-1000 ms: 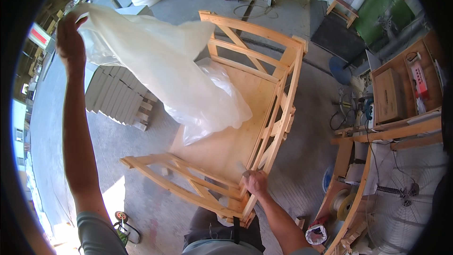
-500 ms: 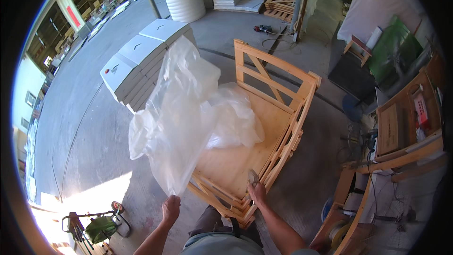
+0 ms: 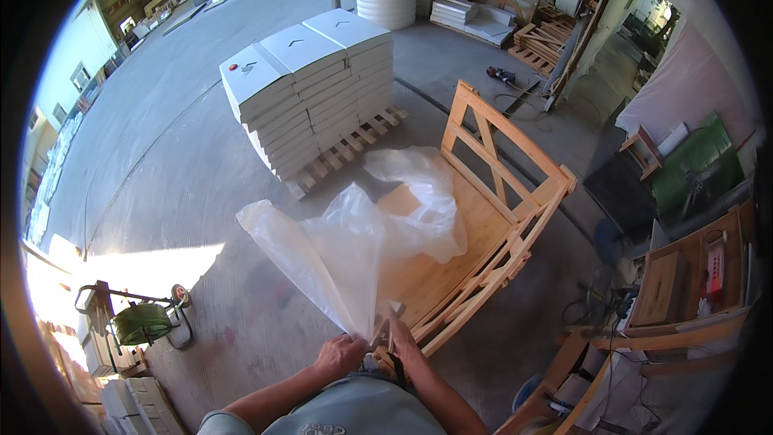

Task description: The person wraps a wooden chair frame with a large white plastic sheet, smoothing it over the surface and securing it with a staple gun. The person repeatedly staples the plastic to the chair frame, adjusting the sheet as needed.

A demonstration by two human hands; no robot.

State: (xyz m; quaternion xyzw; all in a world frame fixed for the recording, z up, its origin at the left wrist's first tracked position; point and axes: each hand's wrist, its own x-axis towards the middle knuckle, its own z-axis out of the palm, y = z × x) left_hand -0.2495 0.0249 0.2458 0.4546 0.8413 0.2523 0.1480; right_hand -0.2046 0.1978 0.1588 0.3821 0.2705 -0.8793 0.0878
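A wooden crate [image 3: 513, 215] with slatted sides and a plywood floor stands just in front of me. Translucent plastic sheeting [image 3: 342, 235] hangs over its left side and lies crumpled on the floor inside. My left hand [image 3: 341, 354] is closed on the gathered near edge of the sheeting, by the crate's near corner. Close beside it, my right hand [image 3: 401, 338] is wrapped round a small grey hand tool [image 3: 395, 308]. Only the tool's head shows, so its exact kind is unclear. The sheeting and my hands hide most of the near crate side.
White slabs [image 3: 310, 89] are stacked on a pallet [image 3: 354, 143] beyond the crate. A cart with a green hose reel [image 3: 143, 322] stands at left. Along the right runs a wooden bench [image 3: 684, 274] with boxes. A red power tool [image 3: 501, 75] lies on the floor farther back.
My left hand has drawn the sheeting's edge rightward to the crate's near corner, and the raised sheeting has sunk. My right hand, with the tool, has come beside it. The view has shifted.
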